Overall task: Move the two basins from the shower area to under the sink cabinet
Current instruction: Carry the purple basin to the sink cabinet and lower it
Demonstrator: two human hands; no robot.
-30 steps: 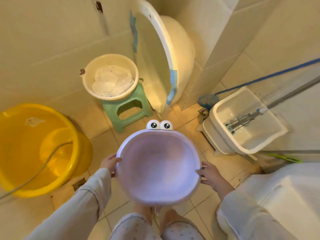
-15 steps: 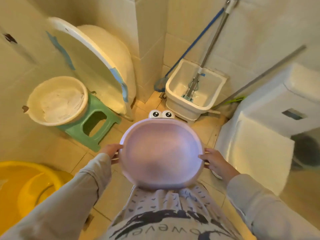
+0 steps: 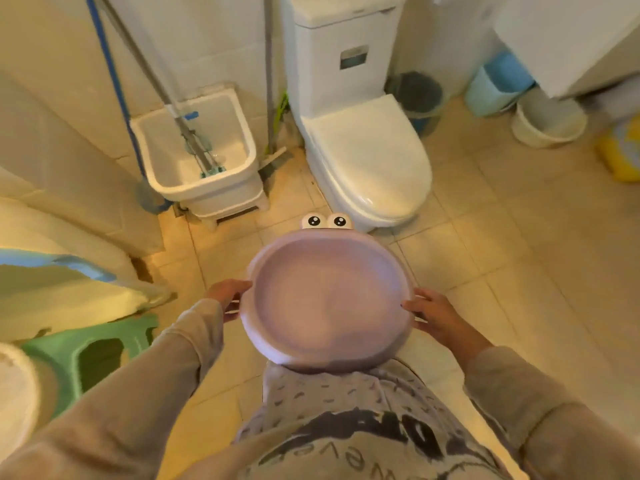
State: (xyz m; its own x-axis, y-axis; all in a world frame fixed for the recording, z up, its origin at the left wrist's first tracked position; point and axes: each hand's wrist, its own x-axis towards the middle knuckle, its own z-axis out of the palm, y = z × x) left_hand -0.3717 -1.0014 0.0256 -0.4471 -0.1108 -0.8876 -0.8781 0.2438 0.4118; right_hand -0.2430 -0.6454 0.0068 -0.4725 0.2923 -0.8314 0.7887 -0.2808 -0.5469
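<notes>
A round lilac basin (image 3: 329,296) with two cartoon eyes on its far rim is held level in front of my belly, above the tiled floor. My left hand (image 3: 228,296) grips its left rim and my right hand (image 3: 434,315) grips its right rim. A cream basin (image 3: 14,393) shows partly at the far left edge, on a green stool (image 3: 90,348). The white sink cabinet (image 3: 568,39) hangs at the top right, with a pale bucket (image 3: 549,121) on the floor under it.
A white toilet (image 3: 367,147) stands straight ahead, its lid down. Left of it sits a white mop sink (image 3: 201,154) with mop handles leaning in it. A dark bin (image 3: 417,91), a blue bin (image 3: 497,84) and a yellow object (image 3: 620,150) stand at the right. A large tub (image 3: 62,282) leans at the left.
The view has swung right with the lilac basin held in both hands: the yellow tub has left the view, the stool and cream basin slid to the left edge, and the toilet and cabinet came in.
</notes>
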